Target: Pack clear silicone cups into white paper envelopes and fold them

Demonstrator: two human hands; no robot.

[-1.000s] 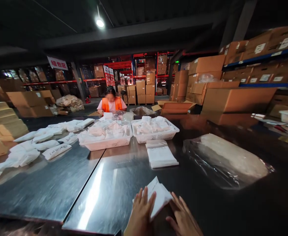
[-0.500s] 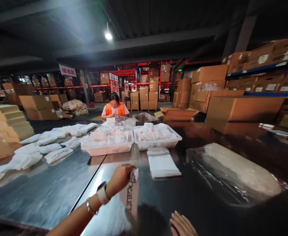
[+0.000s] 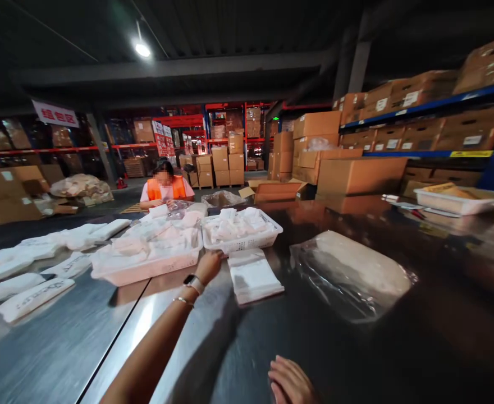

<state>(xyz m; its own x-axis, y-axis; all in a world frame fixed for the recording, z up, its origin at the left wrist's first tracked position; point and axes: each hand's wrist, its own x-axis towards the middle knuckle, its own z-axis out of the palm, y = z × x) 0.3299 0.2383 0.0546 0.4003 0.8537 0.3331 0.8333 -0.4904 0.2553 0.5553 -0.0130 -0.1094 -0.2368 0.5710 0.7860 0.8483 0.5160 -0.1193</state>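
My left hand (image 3: pixel 210 267) reaches forward over the metal table, its fingers curled and partly hidden. They are between the right white basket (image 3: pixel 247 242) and the near stack of flat white bags (image 3: pixel 253 275); whether they touch either, or hold anything, I cannot make out. White packets fill that basket and the left white basket (image 3: pixel 150 272). My right hand (image 3: pixel 289 380) is low over the table at the bottom edge, fingers stretched out side by side, holding nothing visible.
Several white packets with black lettering (image 3: pixel 36 298) lie at the left. A clear plastic bag with a pale bundle (image 3: pixel 356 269) lies at the right. A person in an orange vest (image 3: pixel 167 188) works across the table. Cardboard boxes (image 3: pixel 360 175) stand beyond.
My left hand has moved forward towards the stack and basket; the lettered white bag it held is no longer visible. My right hand remains low. The view has turned to the right.
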